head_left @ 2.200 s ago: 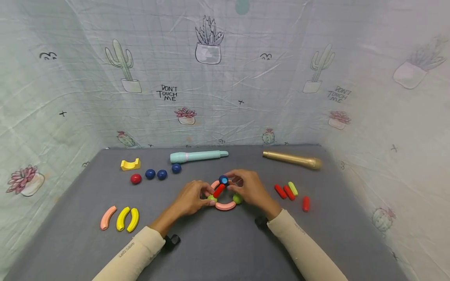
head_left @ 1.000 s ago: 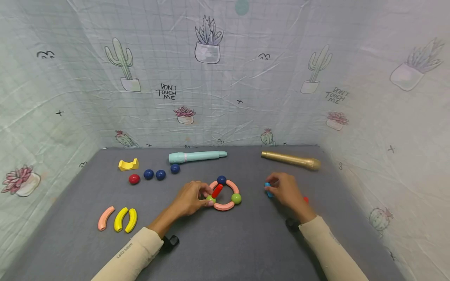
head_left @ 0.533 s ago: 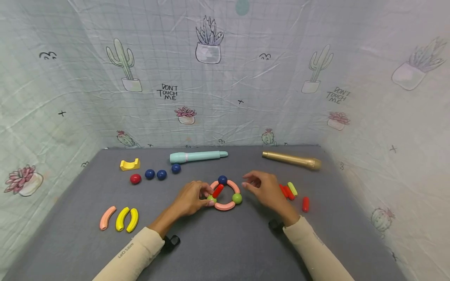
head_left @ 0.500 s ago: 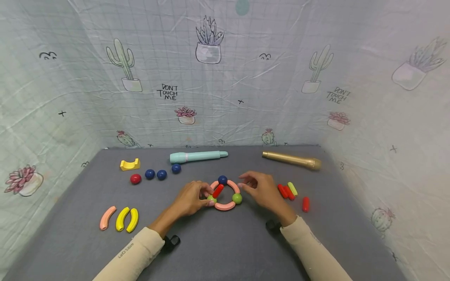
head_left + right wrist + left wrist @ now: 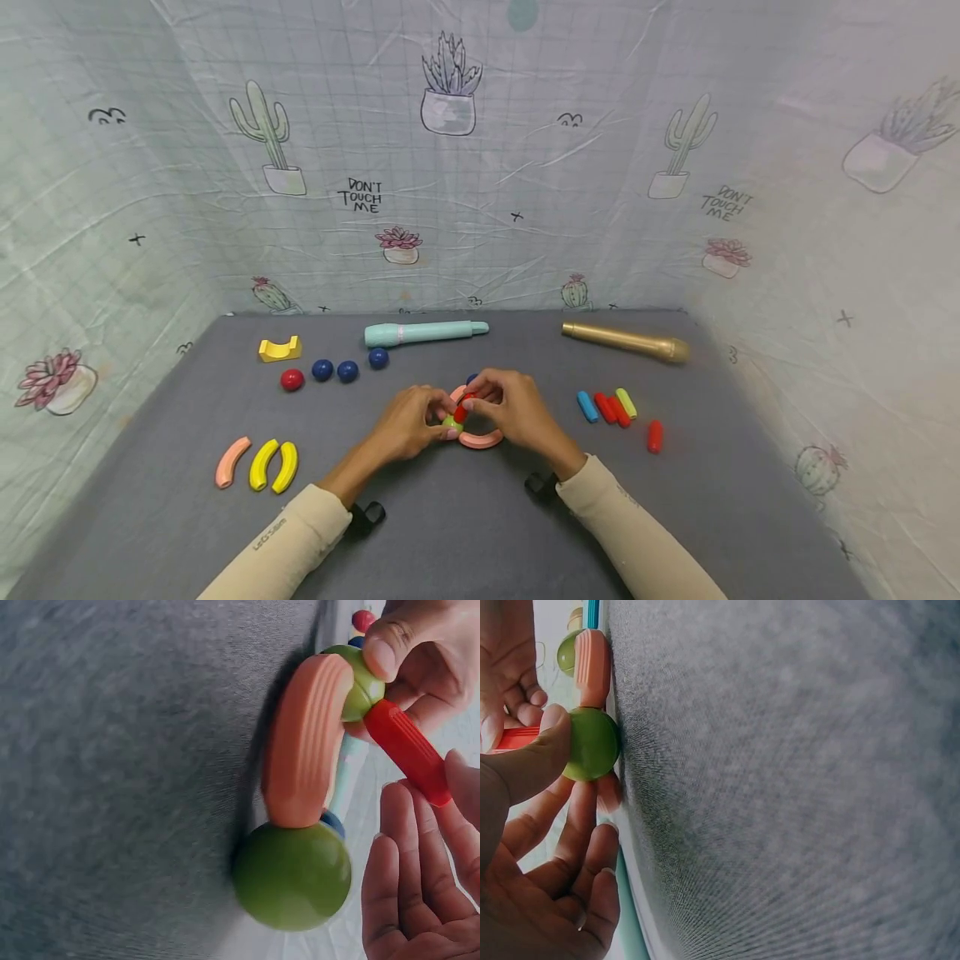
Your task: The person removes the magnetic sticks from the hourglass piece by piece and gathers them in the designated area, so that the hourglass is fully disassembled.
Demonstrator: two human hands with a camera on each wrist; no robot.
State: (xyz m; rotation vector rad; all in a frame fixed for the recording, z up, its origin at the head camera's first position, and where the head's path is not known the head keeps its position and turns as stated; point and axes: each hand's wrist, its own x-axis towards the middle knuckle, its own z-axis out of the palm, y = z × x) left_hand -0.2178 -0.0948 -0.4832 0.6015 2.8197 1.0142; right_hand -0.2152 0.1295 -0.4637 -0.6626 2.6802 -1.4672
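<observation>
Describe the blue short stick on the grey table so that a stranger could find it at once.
Start from the gold cylinder at the far right of the grey table and come toward the near edge to a row of short sticks. The blue stick is the leftmost, nearest the right hand; its neighbours are red and yellow-green.

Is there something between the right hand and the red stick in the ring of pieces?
Nothing visible. The right hand already has its fingertips on the red stick, which joins the green ball that the left hand pinches.
</observation>
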